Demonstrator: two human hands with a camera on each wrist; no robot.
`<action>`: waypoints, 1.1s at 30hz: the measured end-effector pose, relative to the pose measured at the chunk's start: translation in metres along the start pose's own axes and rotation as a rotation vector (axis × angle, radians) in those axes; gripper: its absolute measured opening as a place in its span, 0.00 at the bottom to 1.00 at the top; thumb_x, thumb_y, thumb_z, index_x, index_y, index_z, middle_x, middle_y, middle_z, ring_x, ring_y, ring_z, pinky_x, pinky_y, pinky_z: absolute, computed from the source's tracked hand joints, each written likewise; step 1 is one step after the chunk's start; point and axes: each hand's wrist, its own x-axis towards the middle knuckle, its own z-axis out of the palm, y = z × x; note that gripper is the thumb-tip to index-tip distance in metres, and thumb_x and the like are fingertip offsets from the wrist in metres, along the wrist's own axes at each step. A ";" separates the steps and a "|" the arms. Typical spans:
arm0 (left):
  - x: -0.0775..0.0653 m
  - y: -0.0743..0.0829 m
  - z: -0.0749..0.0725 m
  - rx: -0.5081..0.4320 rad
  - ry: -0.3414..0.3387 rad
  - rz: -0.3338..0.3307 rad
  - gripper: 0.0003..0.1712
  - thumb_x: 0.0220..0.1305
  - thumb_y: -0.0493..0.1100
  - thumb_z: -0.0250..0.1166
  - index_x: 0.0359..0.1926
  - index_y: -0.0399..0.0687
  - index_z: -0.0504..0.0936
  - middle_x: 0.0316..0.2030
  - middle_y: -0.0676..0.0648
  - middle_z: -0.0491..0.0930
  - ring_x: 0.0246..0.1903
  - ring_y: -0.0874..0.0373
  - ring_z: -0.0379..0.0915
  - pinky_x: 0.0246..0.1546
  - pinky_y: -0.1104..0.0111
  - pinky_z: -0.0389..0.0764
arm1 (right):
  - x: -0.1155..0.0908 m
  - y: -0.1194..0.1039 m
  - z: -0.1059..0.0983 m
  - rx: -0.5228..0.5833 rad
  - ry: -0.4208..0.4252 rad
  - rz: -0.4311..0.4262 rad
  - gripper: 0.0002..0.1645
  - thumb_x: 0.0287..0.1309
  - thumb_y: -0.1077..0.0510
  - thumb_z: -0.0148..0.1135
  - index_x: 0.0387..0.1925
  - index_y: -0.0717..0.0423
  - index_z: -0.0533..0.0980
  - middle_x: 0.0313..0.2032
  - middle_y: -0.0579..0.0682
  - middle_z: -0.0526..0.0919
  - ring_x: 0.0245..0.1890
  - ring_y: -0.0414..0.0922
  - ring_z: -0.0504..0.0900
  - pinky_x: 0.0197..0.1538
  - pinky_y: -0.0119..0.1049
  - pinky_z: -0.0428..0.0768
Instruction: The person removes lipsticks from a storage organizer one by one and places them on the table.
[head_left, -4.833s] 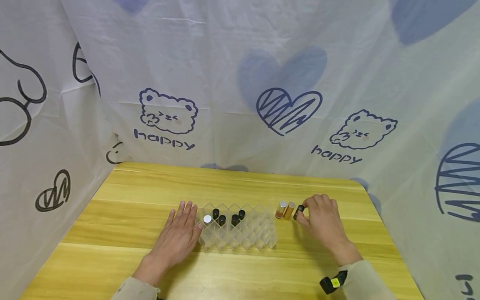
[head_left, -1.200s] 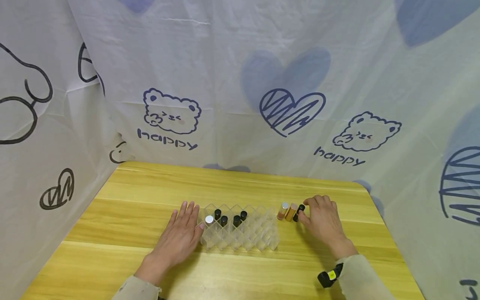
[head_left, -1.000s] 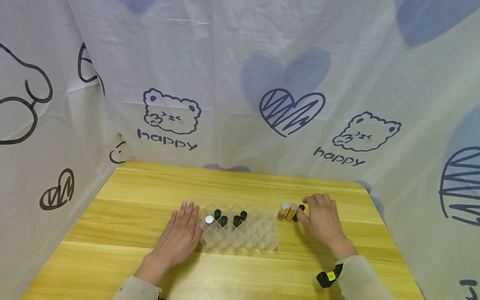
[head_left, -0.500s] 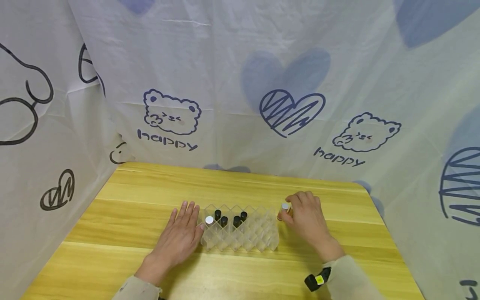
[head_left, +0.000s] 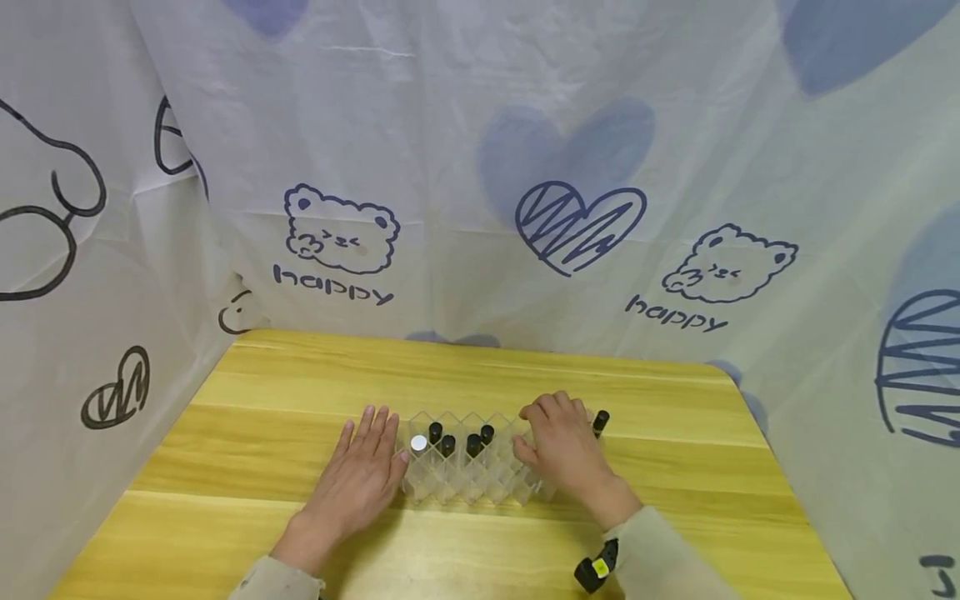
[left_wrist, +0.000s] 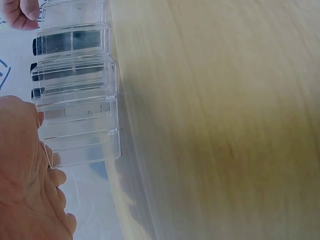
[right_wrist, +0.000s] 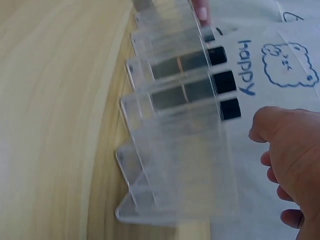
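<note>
A clear lipstick organizer point(head_left: 470, 492) with diamond-shaped cells stands on the table. Its left part holds a white-capped lipstick point(head_left: 418, 444) and several black-capped lipsticks point(right_wrist: 224, 82). My left hand point(head_left: 354, 475) lies with straight fingers along the organizer's left end, the thumb touching its edge. Over the right end hovers my right hand point(head_left: 562, 446), fingers loosely bent. In the right wrist view no thing shows between the thumb and fingers of the right hand point(right_wrist: 295, 155). Just right of that hand, a black lipstick point(head_left: 601, 422) stands on the table; the spot left of it is hidden.
The wooden table point(head_left: 315, 375) ends at the back against a white cloth point(head_left: 450, 292) printed with bears and hearts. More printed cloth hangs at the left and right sides. A black strap device point(head_left: 597, 568) sits on my right wrist.
My right hand has left the black lipstick, passed the gold and silver-capped ones beside it, and moved left over the organizer. My left hand stays in place.
</note>
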 end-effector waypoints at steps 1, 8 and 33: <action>0.000 0.000 0.001 -0.005 -0.002 -0.003 0.37 0.86 0.56 0.44 0.81 0.34 0.57 0.81 0.33 0.53 0.83 0.37 0.44 0.82 0.40 0.46 | 0.001 -0.002 0.001 0.003 -0.004 -0.008 0.15 0.60 0.52 0.73 0.43 0.56 0.83 0.40 0.51 0.83 0.40 0.52 0.77 0.42 0.47 0.74; -0.002 0.003 0.004 -0.025 0.008 -0.012 0.37 0.86 0.55 0.44 0.81 0.33 0.57 0.81 0.32 0.55 0.82 0.36 0.44 0.82 0.40 0.46 | 0.012 -0.014 0.006 0.032 -0.083 -0.030 0.14 0.63 0.53 0.71 0.46 0.56 0.83 0.42 0.50 0.83 0.42 0.51 0.76 0.45 0.45 0.73; -0.001 0.001 -0.002 -0.026 -0.014 -0.001 0.38 0.86 0.55 0.43 0.81 0.33 0.56 0.81 0.32 0.54 0.82 0.36 0.44 0.82 0.40 0.48 | 0.020 -0.026 0.018 -0.019 -0.153 -0.024 0.11 0.69 0.50 0.67 0.45 0.51 0.84 0.42 0.47 0.83 0.41 0.48 0.74 0.46 0.44 0.71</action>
